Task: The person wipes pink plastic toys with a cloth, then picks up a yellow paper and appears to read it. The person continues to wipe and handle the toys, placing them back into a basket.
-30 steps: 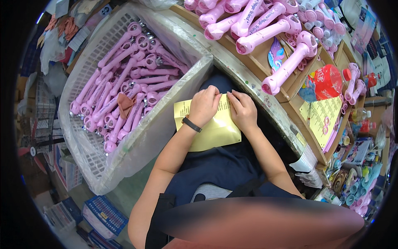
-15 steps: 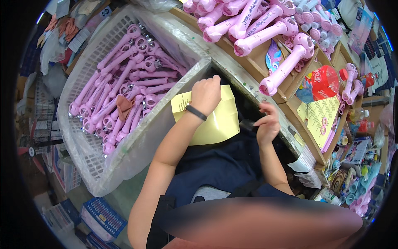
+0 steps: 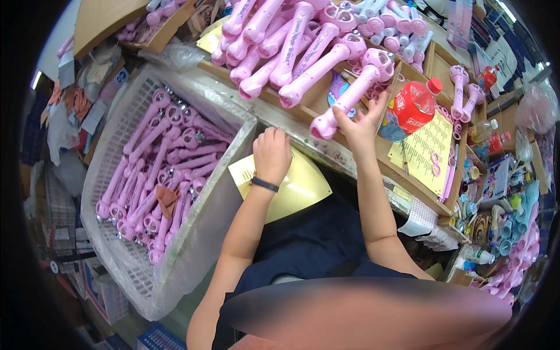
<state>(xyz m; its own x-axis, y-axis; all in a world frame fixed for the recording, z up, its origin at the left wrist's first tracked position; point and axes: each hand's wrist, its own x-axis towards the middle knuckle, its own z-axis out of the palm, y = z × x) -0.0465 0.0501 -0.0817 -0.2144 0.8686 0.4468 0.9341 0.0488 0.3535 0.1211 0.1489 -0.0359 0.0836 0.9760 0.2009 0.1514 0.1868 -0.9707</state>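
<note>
- The left hand [image 3: 272, 153] rests curled on a yellow card [image 3: 297, 188] that lies on the person's lap, near the edge of the bench [image 3: 350, 169]. The fingers look closed over the card's far edge.
- The right hand [image 3: 360, 123] is up at the bench. Its fingers are open and touch a pink toy wand [image 3: 350, 96], but they are not wrapped round it yet.
- Many more pink wands [image 3: 280, 41] lie in a pile on the far side of the bench.
- A big white basket [image 3: 116, 256] on the left is already partly full of wands [image 3: 163, 169].
- I think lots of work is done, and lots is left, because both piles are big.
</note>
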